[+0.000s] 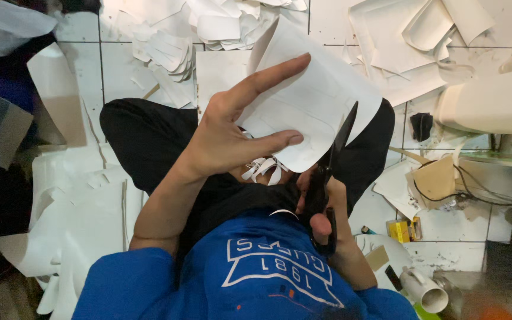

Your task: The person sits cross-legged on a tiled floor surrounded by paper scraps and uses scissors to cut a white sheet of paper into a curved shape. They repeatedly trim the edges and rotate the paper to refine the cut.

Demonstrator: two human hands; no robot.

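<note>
My left hand (232, 127) holds a white sheet of stiff material (318, 98) above my lap, thumb under it and fingers spread over its near side. Faint outlines are drawn on the sheet. My right hand (327, 207) grips black scissors (330, 163) by the handles, and the blades point up and bite into the sheet's right lower edge. Narrow white offcut strips (265, 169) lie on my black trousers just below the sheet. I sit on the floor in a blue shirt.
White cut-out pieces (170, 53) and larger white sheets (410, 41) are scattered over the tiled floor. A heap of white sheets (78, 207) lies left. At right are a brown cardboard piece (437, 178), black cables, a small yellow box (399, 230) and a white tube (425, 290).
</note>
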